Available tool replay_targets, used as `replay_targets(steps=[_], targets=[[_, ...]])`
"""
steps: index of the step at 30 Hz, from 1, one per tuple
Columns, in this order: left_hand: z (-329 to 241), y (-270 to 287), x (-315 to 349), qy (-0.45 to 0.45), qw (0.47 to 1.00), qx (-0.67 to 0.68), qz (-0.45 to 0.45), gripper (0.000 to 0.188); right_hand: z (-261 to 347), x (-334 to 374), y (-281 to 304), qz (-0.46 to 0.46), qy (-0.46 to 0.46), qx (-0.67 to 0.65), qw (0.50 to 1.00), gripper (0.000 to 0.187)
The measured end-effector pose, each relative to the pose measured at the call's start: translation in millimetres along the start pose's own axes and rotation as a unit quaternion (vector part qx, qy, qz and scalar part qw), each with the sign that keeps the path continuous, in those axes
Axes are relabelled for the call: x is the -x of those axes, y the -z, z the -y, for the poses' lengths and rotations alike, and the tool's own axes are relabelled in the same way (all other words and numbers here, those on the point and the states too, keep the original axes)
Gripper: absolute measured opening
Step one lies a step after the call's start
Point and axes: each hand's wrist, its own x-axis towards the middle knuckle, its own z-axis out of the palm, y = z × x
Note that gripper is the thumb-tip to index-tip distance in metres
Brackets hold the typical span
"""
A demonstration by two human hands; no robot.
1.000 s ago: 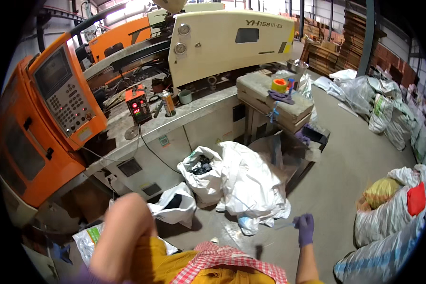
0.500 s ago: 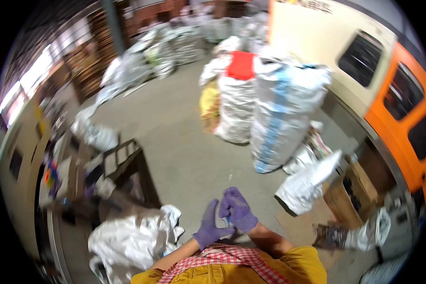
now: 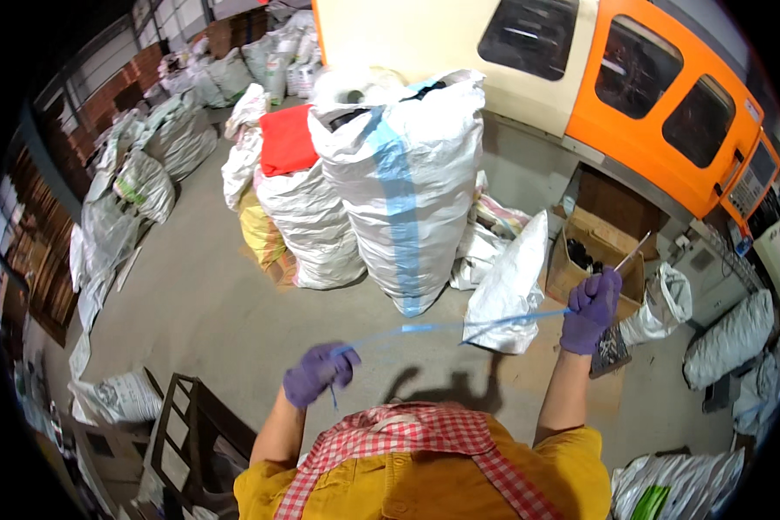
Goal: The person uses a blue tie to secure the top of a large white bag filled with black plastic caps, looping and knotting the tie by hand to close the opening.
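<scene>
Cord, blue: newly drawn out between your left hand and right hand, both clenched on it; right also grips thin rod.

From over here I see bare floor running far and left of the left hand, a wide lane between the tall striped sack group and the sacks along the far left. A dark frame blocks the near left. Ahead of the right hand, a cardboard box and a small white sack crowd in; blue string crosses the gap between both hands.
</scene>
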Motion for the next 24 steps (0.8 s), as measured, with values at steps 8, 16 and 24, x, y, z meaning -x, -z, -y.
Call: replay_targets(steps=[8, 16, 24], targets=[[-116, -1, -163, -0.039, 0.937, -0.335, 0.089, 0.028, -77, -28, -83, 0.213, -0.070, 0.253, 0.941, 0.032], [-110, -16, -280, -0.123, 0.776, -0.613, 0.085, 0.026, -192, -78, -123, 0.536, -0.094, 0.337, 0.768, 0.029], [-167, 0, -359, -0.132, 0.817, -0.548, 0.123, 0.026, -223, -187, -128, 0.567, 0.090, 0.401, 0.714, 0.024]])
